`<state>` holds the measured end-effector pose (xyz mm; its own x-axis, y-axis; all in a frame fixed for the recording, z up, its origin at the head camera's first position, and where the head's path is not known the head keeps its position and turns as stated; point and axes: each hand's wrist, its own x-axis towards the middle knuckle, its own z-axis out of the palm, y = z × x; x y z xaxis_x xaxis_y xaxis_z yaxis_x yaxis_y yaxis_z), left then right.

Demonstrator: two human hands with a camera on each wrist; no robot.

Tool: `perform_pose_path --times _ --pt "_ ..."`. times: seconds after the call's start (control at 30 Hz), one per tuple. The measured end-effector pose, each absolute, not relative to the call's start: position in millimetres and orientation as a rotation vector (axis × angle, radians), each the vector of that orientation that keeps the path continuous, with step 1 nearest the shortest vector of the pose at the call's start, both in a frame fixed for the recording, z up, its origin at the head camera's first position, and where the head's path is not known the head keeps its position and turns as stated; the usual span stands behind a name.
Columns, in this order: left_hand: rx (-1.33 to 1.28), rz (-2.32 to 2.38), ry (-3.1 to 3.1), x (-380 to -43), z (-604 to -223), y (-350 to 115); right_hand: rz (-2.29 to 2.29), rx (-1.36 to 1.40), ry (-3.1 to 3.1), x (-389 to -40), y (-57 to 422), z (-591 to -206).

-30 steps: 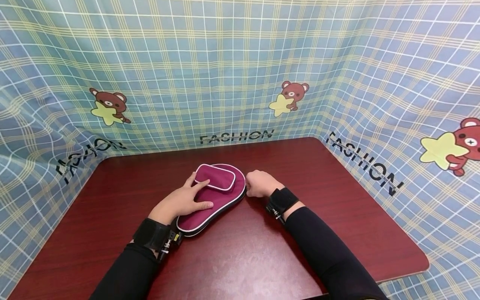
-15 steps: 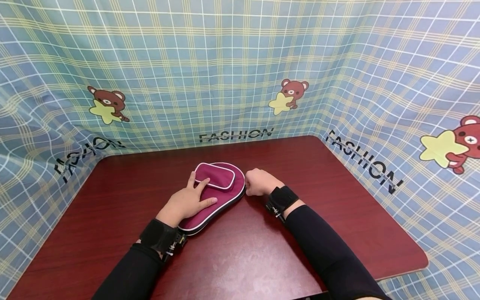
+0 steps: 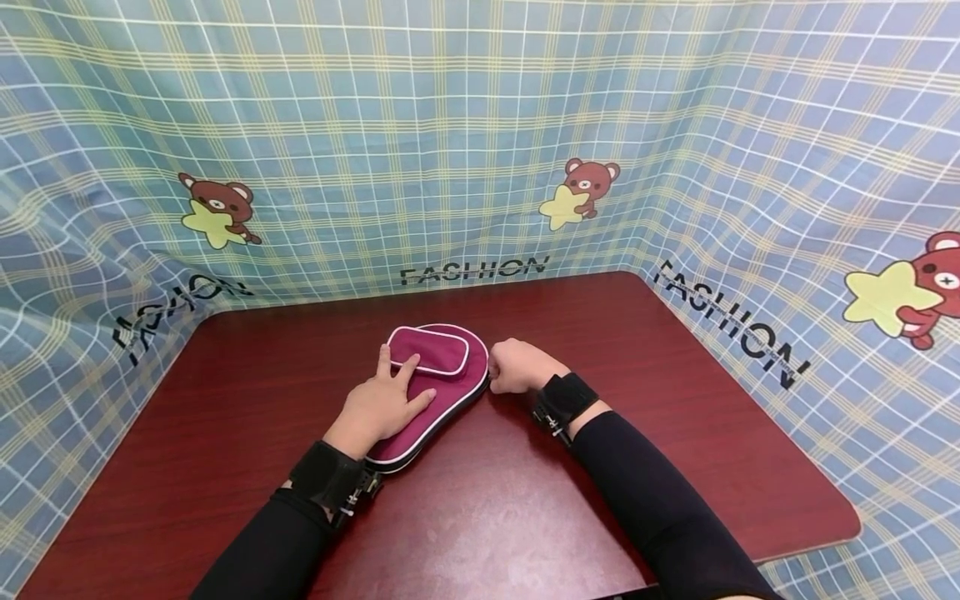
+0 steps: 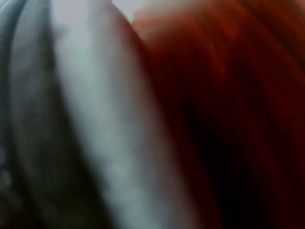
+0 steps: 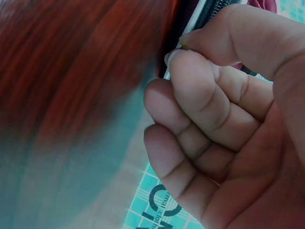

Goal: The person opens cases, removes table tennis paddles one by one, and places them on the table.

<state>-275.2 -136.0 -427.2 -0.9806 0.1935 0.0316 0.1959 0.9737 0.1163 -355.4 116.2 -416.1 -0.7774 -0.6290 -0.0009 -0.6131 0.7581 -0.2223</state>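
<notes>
A magenta table tennis bat case with white piping and a black zipped side lies flat on the table. A small rounded pocket sits on its upper face. My left hand rests spread on the case, fingertips at the pocket's near edge. My right hand is at the rounded right end with its fingers curled. In the right wrist view, thumb and forefinger pinch together beside the zip; the zipper pull is hidden between them. The left wrist view is blurred, with a pale piping band close to the lens.
The dark red wooden table has rounded corners. Plaid curtains with bears and lettering stand along its back and sides. A black cuff with a small camera is strapped on each wrist.
My left hand has slid slightly right along the case, its thumb shifting toward the pocket. My right hand stays at the rounded end, fingers curled as before.
</notes>
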Motion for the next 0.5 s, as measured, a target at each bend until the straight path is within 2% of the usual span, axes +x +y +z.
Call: perform_pose_path --times 0.2,0.5 --pt "-0.340 -0.277 -3.107 -270.7 -425.4 -135.8 -0.360 -0.976 2.841 -353.8 117.5 -421.8" --pt "-0.461 -0.402 -3.049 -282.0 -417.7 -155.7 -0.335 -0.995 2.888 -356.5 117.9 -420.7"
